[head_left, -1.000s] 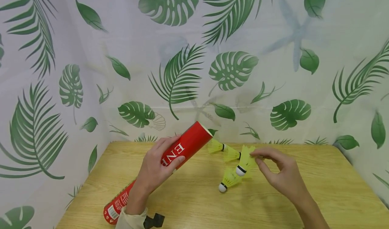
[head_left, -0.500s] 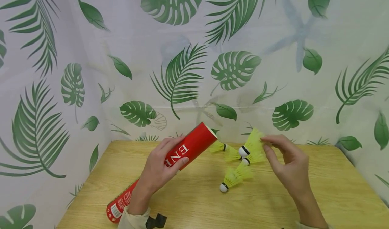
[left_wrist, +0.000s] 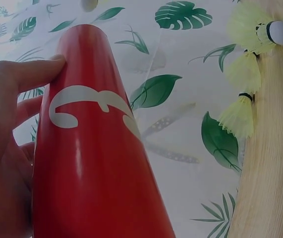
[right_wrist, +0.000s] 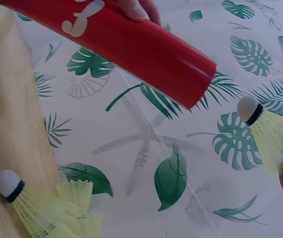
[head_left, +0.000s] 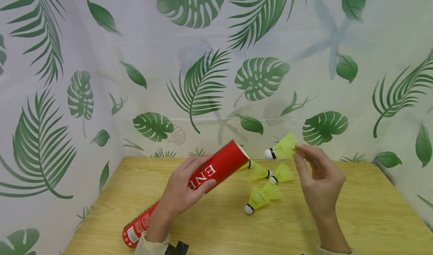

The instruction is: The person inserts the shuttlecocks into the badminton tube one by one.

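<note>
My left hand [head_left: 187, 187] grips a red cardboard tube [head_left: 224, 163] with white lettering, tilted so its open end points up and to the right. My right hand [head_left: 321, 180] pinches a yellow shuttlecock [head_left: 284, 148] by its skirt, with the white cork facing the tube's mouth. In the right wrist view, a gap shows between that shuttlecock [right_wrist: 267, 131] and the tube's end [right_wrist: 196, 79]. Below, several more yellow shuttlecocks lie on the table, one with its cork [head_left: 249, 209] toward the front and another [head_left: 281, 173] behind it. The inside of the tube is hidden.
The wooden table [head_left: 216, 228] ends at a patterned curtain [head_left: 209, 97] with green leaves behind it. A black strap piece [head_left: 177, 248] sits at the left wrist by the cream sleeve [head_left: 152, 245].
My right hand has lifted the shuttlecock up from the pile and turned its cork leftward. The left hand has shifted the tube slightly right, closer to the shuttlecock.
</note>
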`<state>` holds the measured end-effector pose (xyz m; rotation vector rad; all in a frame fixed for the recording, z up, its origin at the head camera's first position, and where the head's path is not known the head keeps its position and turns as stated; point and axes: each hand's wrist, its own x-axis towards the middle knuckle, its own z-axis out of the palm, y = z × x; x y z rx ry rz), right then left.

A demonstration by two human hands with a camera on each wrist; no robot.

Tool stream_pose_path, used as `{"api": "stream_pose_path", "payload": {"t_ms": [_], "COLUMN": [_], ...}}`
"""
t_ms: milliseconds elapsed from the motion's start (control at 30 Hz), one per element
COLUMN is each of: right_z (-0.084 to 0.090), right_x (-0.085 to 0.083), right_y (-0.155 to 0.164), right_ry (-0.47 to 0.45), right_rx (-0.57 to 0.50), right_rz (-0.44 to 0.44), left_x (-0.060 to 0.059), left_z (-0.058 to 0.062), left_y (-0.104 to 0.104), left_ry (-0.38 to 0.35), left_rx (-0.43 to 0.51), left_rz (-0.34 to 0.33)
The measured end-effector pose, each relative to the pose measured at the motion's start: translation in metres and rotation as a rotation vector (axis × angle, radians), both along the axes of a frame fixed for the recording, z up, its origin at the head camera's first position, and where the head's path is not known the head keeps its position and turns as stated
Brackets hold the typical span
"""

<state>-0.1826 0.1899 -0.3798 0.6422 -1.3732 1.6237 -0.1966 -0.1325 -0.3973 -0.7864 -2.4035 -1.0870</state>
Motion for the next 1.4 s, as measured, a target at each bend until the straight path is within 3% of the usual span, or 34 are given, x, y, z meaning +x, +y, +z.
{"api": "stream_pose_path", "payload": {"t_ms": [200, 367, 567, 1100, 1400], "right_z": [-0.003, -0.006, -0.015, -0.021, -0.024], "right_x": [0.003, 0.002, -0.003, -0.004, -0.006], "right_y": [-0.005, -0.009, -0.019, -0.034, -0.04], "right_ry": [-0.003, 0.004, -0.023, -0.081, -0.099], "right_rx": [-0.028, -0.056, -0.022, 0.096, 0.138], "right_rz": [-0.036, -0.014, -0.005, -0.09, -0.062], "left_x": [0.002, 0.002, 0.001, 0.001, 0.001], "left_z": [-0.001, 0.0, -0.002, -0.005, -0.005], "left_y": [0.009, 0.013, 0.014, 0.018, 0.019], "left_ry": [-0.005, 0.002, 0.003, -0.014, -0.044], "left_rx": [0.012, 0.01, -0.009, -0.025, -0.036], "left_rz": [-0.053, -0.091, -0.095, -0.104, -0.094]}}
